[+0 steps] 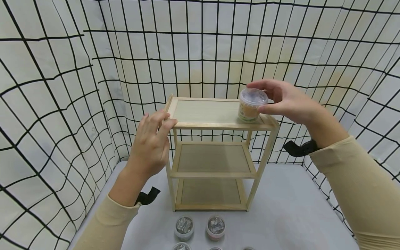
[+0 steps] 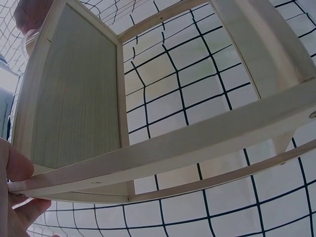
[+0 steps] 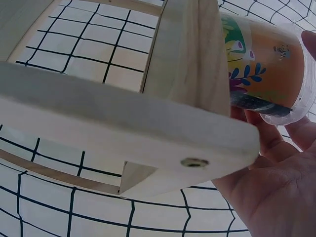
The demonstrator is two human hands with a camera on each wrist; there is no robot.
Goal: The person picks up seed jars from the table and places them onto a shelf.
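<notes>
A three-tier wooden shelf (image 1: 215,125) stands upright in the head view. My left hand (image 1: 151,144) grips its top left corner, with the thumb and fingers on either side of the frame (image 2: 98,170) in the left wrist view. At the right end of the top board, my right hand (image 1: 289,100) holds a clear lidded plastic tub (image 1: 248,111) between thumb and fingers. The tub has orange contents and a printed label, plain in the right wrist view. It is upright at the board; whether its base touches cannot be told.
Several more lidded tubs (image 1: 184,227) stand on the white table (image 1: 290,208) in front of the shelf, some cut off by the lower edge of the head view. Black wire grid (image 1: 200,48) surrounds the table at the back and both sides.
</notes>
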